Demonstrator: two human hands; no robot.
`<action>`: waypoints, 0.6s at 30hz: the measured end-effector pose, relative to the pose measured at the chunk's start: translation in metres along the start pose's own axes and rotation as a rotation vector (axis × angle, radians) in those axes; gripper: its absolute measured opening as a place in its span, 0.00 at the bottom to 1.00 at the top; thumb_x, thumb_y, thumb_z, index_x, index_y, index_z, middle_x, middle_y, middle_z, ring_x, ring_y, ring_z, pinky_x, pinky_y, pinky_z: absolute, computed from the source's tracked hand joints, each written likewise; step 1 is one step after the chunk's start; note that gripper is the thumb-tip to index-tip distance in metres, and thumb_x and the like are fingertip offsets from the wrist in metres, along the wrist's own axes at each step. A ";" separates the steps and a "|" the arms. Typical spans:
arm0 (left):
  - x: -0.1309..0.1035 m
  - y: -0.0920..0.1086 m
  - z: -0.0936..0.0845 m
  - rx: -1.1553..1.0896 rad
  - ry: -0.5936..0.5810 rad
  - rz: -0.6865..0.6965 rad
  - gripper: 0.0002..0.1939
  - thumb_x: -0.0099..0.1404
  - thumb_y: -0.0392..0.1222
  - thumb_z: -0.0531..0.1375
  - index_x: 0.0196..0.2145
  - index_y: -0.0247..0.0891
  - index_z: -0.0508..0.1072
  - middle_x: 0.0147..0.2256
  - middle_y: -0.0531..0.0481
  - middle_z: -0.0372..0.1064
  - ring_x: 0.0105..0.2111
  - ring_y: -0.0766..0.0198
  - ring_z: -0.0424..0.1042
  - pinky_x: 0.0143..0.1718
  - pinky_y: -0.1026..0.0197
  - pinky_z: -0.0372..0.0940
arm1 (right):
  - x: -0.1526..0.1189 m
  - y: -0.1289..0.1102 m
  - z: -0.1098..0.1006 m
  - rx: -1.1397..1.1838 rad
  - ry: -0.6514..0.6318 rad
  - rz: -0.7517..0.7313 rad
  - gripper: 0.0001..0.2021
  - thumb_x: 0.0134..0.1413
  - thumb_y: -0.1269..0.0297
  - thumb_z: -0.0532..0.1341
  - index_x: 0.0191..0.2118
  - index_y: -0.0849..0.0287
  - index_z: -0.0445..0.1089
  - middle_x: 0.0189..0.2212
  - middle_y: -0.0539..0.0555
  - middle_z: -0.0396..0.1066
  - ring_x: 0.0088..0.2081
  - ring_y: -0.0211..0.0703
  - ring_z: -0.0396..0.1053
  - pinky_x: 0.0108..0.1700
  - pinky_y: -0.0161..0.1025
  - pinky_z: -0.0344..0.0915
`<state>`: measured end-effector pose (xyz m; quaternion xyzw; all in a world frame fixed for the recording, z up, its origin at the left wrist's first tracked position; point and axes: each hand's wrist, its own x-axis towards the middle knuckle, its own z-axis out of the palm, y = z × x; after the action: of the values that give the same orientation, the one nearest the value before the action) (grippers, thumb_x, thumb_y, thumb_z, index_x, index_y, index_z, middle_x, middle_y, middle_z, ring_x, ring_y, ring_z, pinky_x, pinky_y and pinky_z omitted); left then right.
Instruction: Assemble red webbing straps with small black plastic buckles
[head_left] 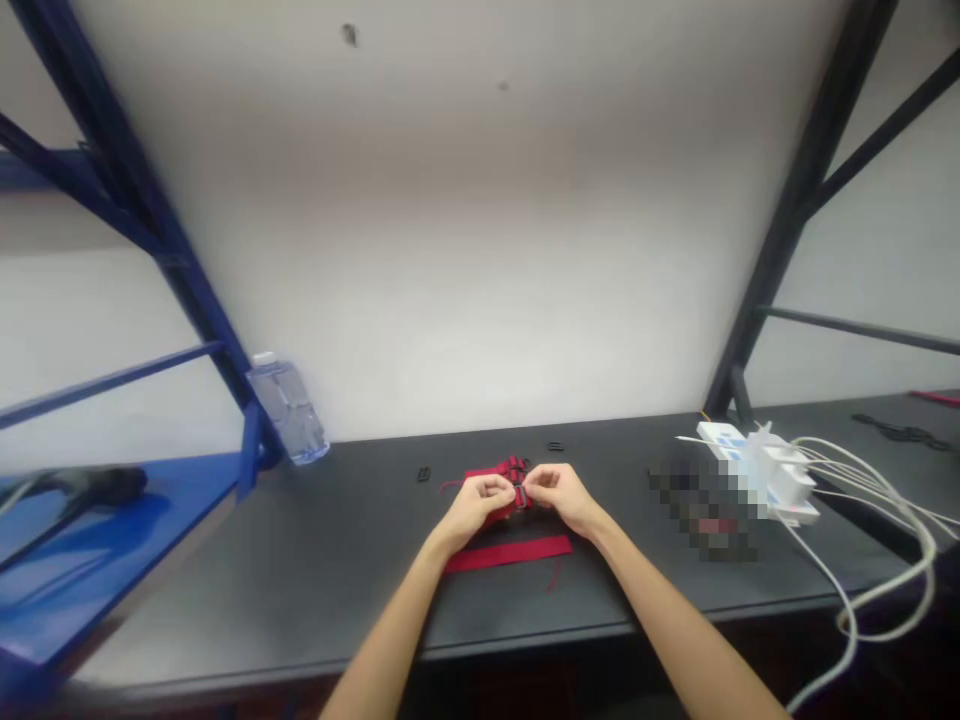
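Note:
My left hand (475, 506) and my right hand (564, 492) meet over the middle of the dark table. Both are closed, thumbs against fingertips, pinching opposite sides of a small dark buckle (519, 490) on a red strap (523, 500). Just behind the fingers lie more red straps with black buckles (517, 464), partly covered by my left hand. A flat length of red webbing (525, 551) lies crosswise nearer to me, with a loose thread at its right end. How the strap passes through the buckle is too small to make out.
Loose black slider buckles (424, 474) (555, 446) lie farther back on the table (337, 590). A clear plastic bottle (289, 408) leans by the blue frame at left. On the right are a white power strip (757, 470), white cables (926, 560) and a pixelated object (709, 510).

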<state>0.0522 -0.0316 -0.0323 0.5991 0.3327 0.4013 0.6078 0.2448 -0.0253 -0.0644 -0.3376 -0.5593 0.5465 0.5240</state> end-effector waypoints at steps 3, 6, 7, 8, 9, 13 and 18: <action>0.000 -0.001 0.004 -0.033 0.002 -0.004 0.14 0.54 0.46 0.67 0.29 0.31 0.74 0.23 0.51 0.69 0.21 0.71 0.63 0.25 0.67 0.57 | -0.001 0.001 0.000 0.013 -0.016 -0.001 0.14 0.38 0.58 0.71 0.26 0.63 0.73 0.18 0.48 0.67 0.19 0.31 0.56 0.23 0.31 0.50; 0.000 -0.001 0.006 -0.059 -0.027 -0.016 0.13 0.54 0.45 0.66 0.28 0.31 0.73 0.23 0.51 0.69 0.21 0.72 0.63 0.25 0.68 0.56 | -0.002 -0.001 0.000 0.049 -0.022 -0.010 0.13 0.37 0.58 0.71 0.25 0.63 0.73 0.20 0.50 0.69 0.21 0.33 0.60 0.25 0.33 0.54; 0.000 -0.001 0.007 -0.059 -0.029 -0.017 0.13 0.54 0.45 0.66 0.28 0.31 0.73 0.23 0.51 0.68 0.20 0.72 0.62 0.25 0.68 0.56 | -0.002 -0.001 0.000 0.062 -0.022 -0.012 0.13 0.37 0.59 0.71 0.25 0.63 0.73 0.20 0.50 0.70 0.21 0.33 0.61 0.25 0.33 0.55; 0.000 -0.001 0.007 -0.053 -0.027 -0.015 0.13 0.54 0.45 0.67 0.28 0.31 0.73 0.23 0.51 0.68 0.20 0.72 0.62 0.24 0.68 0.55 | -0.002 -0.002 0.000 0.075 -0.026 -0.012 0.13 0.38 0.59 0.71 0.25 0.62 0.72 0.20 0.50 0.69 0.21 0.33 0.60 0.25 0.33 0.55; 0.000 -0.001 0.007 -0.045 -0.023 -0.014 0.13 0.54 0.45 0.67 0.28 0.31 0.74 0.23 0.51 0.68 0.21 0.71 0.62 0.24 0.68 0.55 | -0.003 -0.003 0.000 0.089 -0.031 -0.009 0.13 0.38 0.59 0.71 0.25 0.62 0.72 0.19 0.49 0.69 0.20 0.32 0.59 0.25 0.32 0.54; -0.002 0.002 0.008 -0.021 -0.022 0.014 0.15 0.55 0.48 0.66 0.31 0.31 0.74 0.24 0.50 0.69 0.21 0.71 0.63 0.24 0.67 0.56 | -0.002 -0.005 0.002 0.129 -0.058 0.026 0.17 0.37 0.59 0.72 0.34 0.61 0.71 0.17 0.45 0.64 0.17 0.29 0.52 0.21 0.30 0.48; 0.000 0.000 0.007 -0.022 0.005 0.084 0.24 0.48 0.42 0.71 0.42 0.34 0.73 0.31 0.49 0.72 0.28 0.68 0.69 0.31 0.65 0.62 | 0.000 -0.007 0.004 0.142 0.012 -0.010 0.19 0.41 0.58 0.70 0.39 0.61 0.70 0.18 0.44 0.62 0.17 0.28 0.49 0.20 0.30 0.45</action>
<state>0.0584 -0.0352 -0.0321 0.6048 0.3043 0.4314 0.5962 0.2424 -0.0272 -0.0567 -0.3002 -0.5177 0.5800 0.5526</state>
